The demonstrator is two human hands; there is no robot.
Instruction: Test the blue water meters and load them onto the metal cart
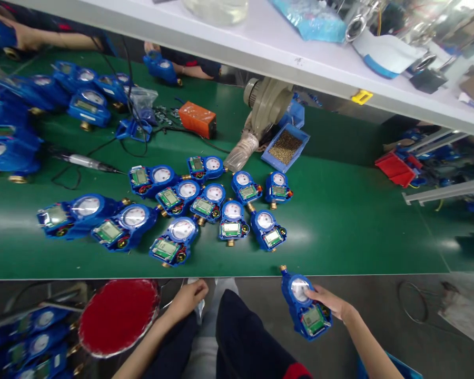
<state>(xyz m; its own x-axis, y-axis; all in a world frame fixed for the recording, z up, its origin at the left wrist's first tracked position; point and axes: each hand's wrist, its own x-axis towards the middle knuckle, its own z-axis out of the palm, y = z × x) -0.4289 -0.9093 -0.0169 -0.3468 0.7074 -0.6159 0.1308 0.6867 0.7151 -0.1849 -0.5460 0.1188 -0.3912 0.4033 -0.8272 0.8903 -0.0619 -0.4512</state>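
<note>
My right hand grips a blue water meter just off the table's front edge, fingers closed round its side. The meter has a round white dial, a brass end at the top and an uncovered green circuit board with a display. Near my lap, my left hand has its fingers curled in; whether anything is inside cannot be seen. Similar meters lie grouped on the green table, among them one meter closest to the held one.
A blower stands behind the meters, beside a blue bin of small brass-coloured parts. An orange box and an electric screwdriver lie to the left. A shelf overhangs. Across the table, other people's hands hold meters. A red stool stands below.
</note>
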